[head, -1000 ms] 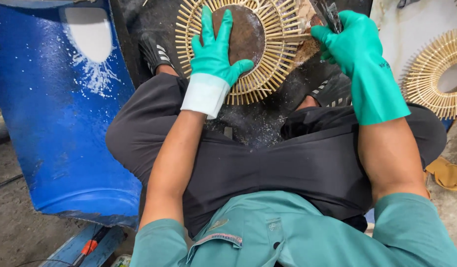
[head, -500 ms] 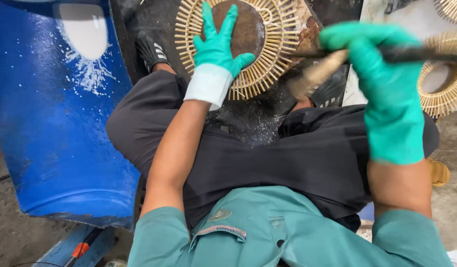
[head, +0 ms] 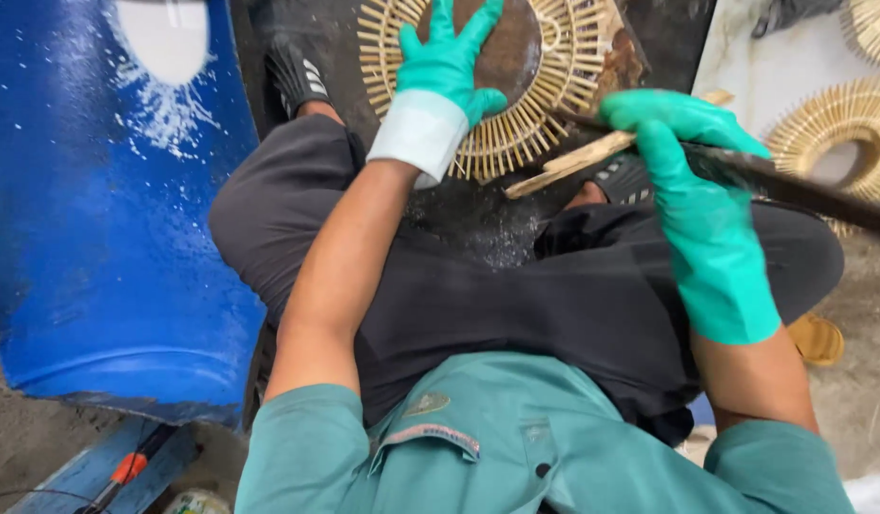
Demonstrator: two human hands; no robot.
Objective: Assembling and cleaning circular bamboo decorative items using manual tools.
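Note:
My left hand (head: 447, 59), in a green glove with a white cuff, presses flat on the brown round centre of a woven rattan disc (head: 545, 90) that lies on a dark surface in front of my knees. My right hand (head: 683, 152), also gloved in green, is closed around a long dark-bladed tool (head: 801, 190) whose pale wooden handle (head: 578, 160) points down left toward the disc's rim. I sit with legs in dark trousers and a teal shirt.
A large blue plastic drum (head: 107, 209) stands at the left with a white patch near its top. Two more rattan discs (head: 835, 133) lie on a pale sheet at the right. A tool with an orange grip (head: 126, 468) lies at bottom left.
My right hand has come down and left from the upper right, bringing the tool across my lap. My left hand has stayed on the disc.

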